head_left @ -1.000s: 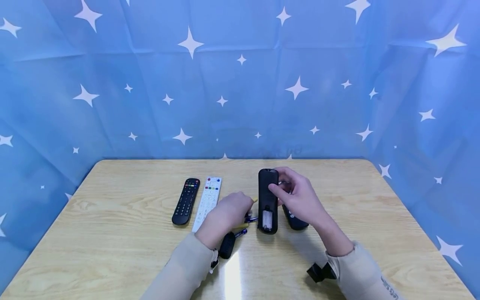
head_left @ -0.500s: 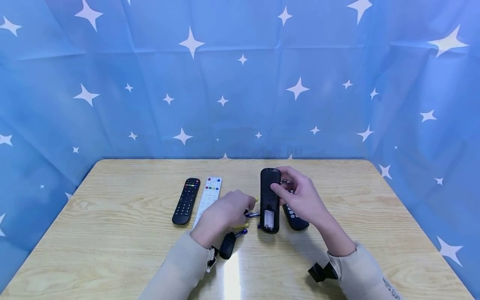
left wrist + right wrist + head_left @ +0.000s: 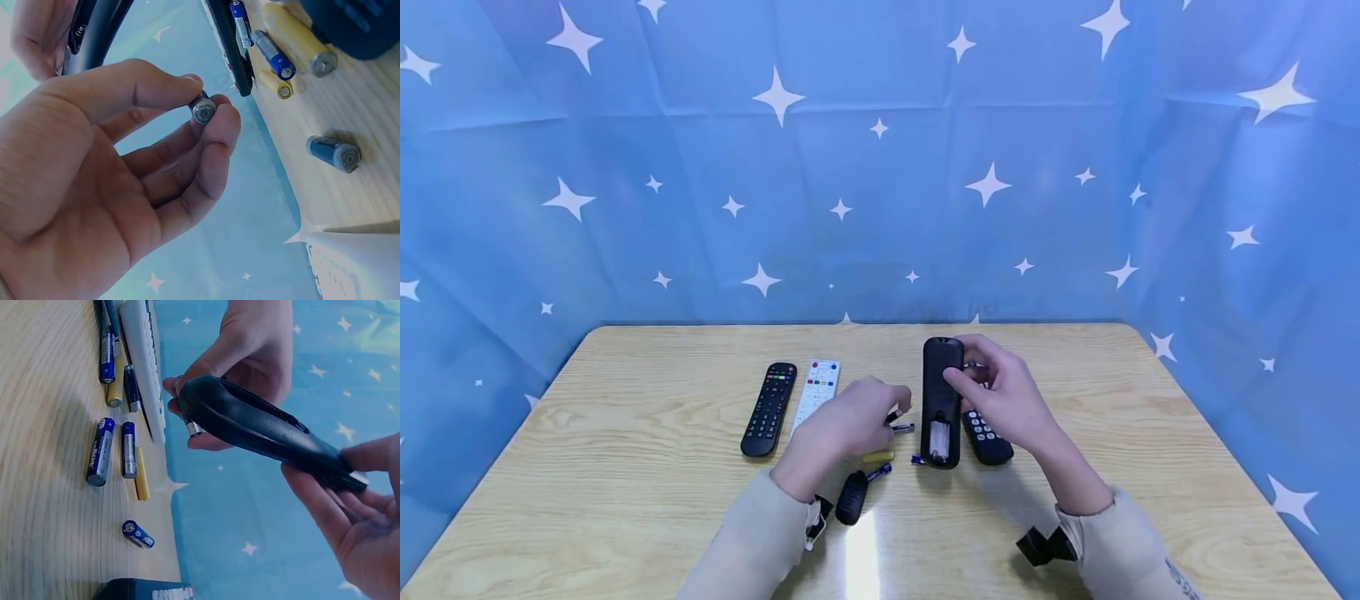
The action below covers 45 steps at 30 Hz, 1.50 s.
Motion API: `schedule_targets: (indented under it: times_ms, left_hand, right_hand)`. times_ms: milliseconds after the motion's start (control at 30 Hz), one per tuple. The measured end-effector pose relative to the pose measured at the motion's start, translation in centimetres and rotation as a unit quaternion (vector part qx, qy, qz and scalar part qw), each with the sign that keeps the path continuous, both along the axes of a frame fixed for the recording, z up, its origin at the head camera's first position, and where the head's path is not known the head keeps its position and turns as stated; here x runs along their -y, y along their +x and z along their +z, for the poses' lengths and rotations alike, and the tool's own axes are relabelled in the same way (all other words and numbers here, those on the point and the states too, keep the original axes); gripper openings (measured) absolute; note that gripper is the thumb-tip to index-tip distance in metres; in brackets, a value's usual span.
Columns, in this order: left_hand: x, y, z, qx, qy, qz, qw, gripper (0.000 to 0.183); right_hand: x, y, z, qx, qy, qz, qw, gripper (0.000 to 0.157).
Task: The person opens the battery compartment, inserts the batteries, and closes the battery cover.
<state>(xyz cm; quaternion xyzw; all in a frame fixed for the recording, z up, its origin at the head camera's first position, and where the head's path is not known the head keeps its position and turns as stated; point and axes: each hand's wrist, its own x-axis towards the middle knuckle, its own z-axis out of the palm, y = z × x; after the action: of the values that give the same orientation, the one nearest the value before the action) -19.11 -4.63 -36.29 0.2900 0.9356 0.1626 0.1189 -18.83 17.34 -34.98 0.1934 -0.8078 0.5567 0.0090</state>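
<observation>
Remote control (image 3: 934,375) in our right hand (image 3: 1003,392), we are gripping it above the table (image 3: 647,500) in the head view, its battery compartment (image 3: 939,440) facing us. In the left wrist view, our left hand (image 3: 119,162) is pinching a battery (image 3: 204,112). In the right wrist view, that battery is peeking from behind the remote control's end, while blue batteries (image 3: 100,451) are lying on the table.

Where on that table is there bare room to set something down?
Bare wood lies between the left edge of the table and the leftmost black remote, and between the right hand and the right edge. It's crowded between the white remote and the held remote, where the left hand and batteries are.
</observation>
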Motion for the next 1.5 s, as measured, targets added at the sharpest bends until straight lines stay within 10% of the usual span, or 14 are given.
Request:
schedule_targets:
  times_ms: [1500]
  left_hand:
    - [1.5,1.5,2.2,-0.079,0.075,-0.012,0.994,0.031]
  right_hand:
    - [0.1,0.7,0.7,-0.012,0.0,0.015,1.0,0.035]
